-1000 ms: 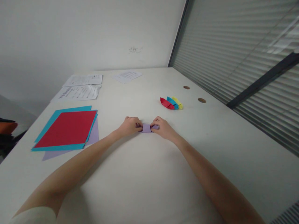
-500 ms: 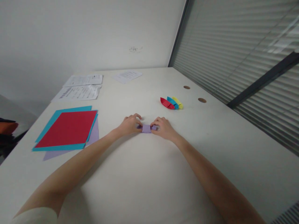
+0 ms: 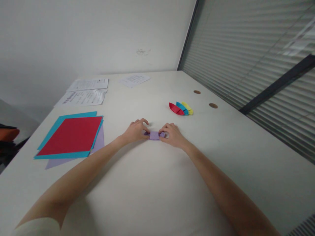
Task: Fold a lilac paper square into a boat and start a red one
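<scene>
A small folded piece of purple paper lies on the white table, with a flat square middle and narrower ends. My left hand pinches its left end between thumb and fingers. At the opposite end, my right hand pinches it the same way. Fingertips partly hide both ends. Beyond the hands, to the right, rest three folded paper boats side by side: a red one, a blue one and a yellow one.
On the left lies a stack of coloured sheets, with a red sheet on top and blue and purple ones beneath. Printed papers are farther back. Two round holes mark the table near the window blinds.
Almost nothing differs. The raised fingers of my left hand have shifted very slightly, while both hands keep their hold on the purple paper.
</scene>
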Demonstrator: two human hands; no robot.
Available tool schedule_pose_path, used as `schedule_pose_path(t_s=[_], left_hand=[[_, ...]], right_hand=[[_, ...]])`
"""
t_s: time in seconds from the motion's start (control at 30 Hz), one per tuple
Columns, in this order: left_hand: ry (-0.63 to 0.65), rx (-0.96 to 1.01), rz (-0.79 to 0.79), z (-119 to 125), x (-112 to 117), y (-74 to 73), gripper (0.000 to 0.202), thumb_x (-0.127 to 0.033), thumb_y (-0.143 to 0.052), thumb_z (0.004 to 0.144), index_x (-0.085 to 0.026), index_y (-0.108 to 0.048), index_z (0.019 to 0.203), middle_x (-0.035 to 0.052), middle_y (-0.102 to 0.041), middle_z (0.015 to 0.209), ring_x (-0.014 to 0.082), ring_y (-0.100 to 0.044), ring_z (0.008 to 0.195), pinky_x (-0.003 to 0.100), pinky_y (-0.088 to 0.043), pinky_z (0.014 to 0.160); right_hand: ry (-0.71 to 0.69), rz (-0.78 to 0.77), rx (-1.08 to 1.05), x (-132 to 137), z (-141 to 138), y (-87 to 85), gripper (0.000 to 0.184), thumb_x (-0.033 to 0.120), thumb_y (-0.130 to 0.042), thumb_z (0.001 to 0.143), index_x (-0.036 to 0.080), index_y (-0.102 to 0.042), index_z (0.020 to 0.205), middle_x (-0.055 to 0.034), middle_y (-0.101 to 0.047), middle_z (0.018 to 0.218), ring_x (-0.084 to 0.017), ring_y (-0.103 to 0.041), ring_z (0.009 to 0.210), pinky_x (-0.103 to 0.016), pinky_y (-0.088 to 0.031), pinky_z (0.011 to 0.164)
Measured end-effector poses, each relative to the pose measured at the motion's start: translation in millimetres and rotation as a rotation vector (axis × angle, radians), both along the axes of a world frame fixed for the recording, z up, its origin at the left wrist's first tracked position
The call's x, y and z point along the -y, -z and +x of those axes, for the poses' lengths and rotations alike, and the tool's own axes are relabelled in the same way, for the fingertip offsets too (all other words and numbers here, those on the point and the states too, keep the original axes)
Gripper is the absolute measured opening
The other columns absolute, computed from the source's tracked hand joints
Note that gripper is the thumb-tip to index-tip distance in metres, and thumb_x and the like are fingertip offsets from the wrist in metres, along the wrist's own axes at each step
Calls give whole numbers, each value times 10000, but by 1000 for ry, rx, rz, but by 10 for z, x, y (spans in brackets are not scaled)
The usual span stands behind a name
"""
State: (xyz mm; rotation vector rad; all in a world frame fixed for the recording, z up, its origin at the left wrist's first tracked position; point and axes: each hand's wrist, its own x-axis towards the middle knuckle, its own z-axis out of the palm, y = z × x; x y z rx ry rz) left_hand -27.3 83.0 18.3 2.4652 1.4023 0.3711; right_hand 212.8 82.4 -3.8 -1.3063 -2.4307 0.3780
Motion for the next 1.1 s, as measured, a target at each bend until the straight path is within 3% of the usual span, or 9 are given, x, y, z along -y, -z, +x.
schedule_pose_path(t_s=[0.5,0.67,0.8,0.9,1.1], left_hand=[[50,-126,96,19,59,-52,181,-390,-699,790,-301,-766,932,39,-538,1286,244,-576,1033,416,-463,908],[63,43,-15,-8,2,-13,180,-329,-696,775,-241,-735,927,62,-576,1214,193,-620,941,371,-478,903],[29,331,-189,-9,-62,62,152,-199,-649,739,-184,-649,891,35,-637,911,146,-618,793,271,-503,726],[30,478,-271,-5,-73,108,232,-199,-649,719,-187,-589,943,11,-628,870,131,-606,753,227,-481,623],[80,308,-109,-13,-80,160,63,-225,-687,718,-180,-678,761,37,-611,940,127,-596,748,264,-491,732]], right_hand=[[6,20,-11,-11,-5,9,196,334,-724,754,250,-713,931,-54,-629,994,-272,-486,1017,-424,-365,881],[-13,22,-68,-5,18,66,174,291,-710,771,236,-690,935,-48,-644,967,-248,-525,970,-413,-368,878],[-64,61,-212,-8,28,126,129,211,-683,788,216,-655,914,-38,-624,903,-211,-571,895,-381,-404,857],[-109,84,-272,-9,23,155,137,191,-655,808,216,-646,943,-44,-602,923,-201,-578,884,-349,-433,813],[-64,147,-155,-7,16,177,145,245,-690,805,217,-656,943,-48,-626,945,-222,-561,906,-379,-407,841]])
